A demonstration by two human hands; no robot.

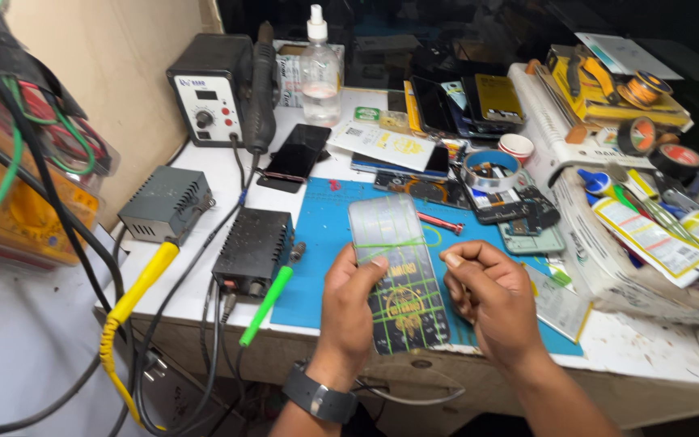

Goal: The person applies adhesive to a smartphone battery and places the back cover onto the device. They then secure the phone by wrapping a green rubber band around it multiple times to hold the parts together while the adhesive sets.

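My left hand (351,303) holds a clear, rectangular screen protector sheet (388,232) by its lower left edge, tilted up over the blue work mat (321,243). A thin green band crosses the sheet. Beneath it lies a dark phone-sized panel with green and yellow grid markings (408,311). My right hand (489,298) is loosely curled just right of the sheet, its fingertips close to the sheet's right edge; I cannot tell if it pinches anything. A dark watch sits on my left wrist.
A hot-air station (208,101) and a spray bottle (319,73) stand at the back. Two small grey and black boxes (254,247), a yellow-handled iron (143,279) and a green-handled tool (267,306) lie left. Phones, tape rolls and packets crowd the right side.
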